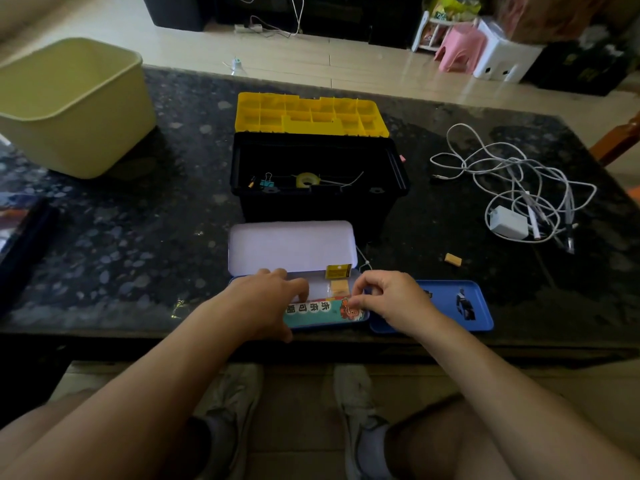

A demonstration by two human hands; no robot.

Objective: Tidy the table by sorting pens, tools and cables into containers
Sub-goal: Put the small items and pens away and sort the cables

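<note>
An open pencil case (pixel 291 247) lies at the table's near edge, its pale lid raised. Inside it are a teal printed box (pixel 325 311) and small yellow items (pixel 338 287). My left hand (pixel 266 299) rests on the left part of the case, fingers curled over its contents. My right hand (pixel 388 299) pinches the right end of the teal box. Behind the case stands an open black toolbox (pixel 318 202) with a yellow lid (pixel 308 114); it holds a tape roll (pixel 306 180) and a binder clip (pixel 267 181). White cables with a charger (pixel 509 221) lie at the right.
A pale yellow bin (pixel 69 105) stands at the far left. A blue tray (pixel 446 306) lies right of the case, partly under my right hand. A small tan eraser (pixel 453 259) sits on the dark stone table (pixel 138 220). Stools stand on the floor beyond.
</note>
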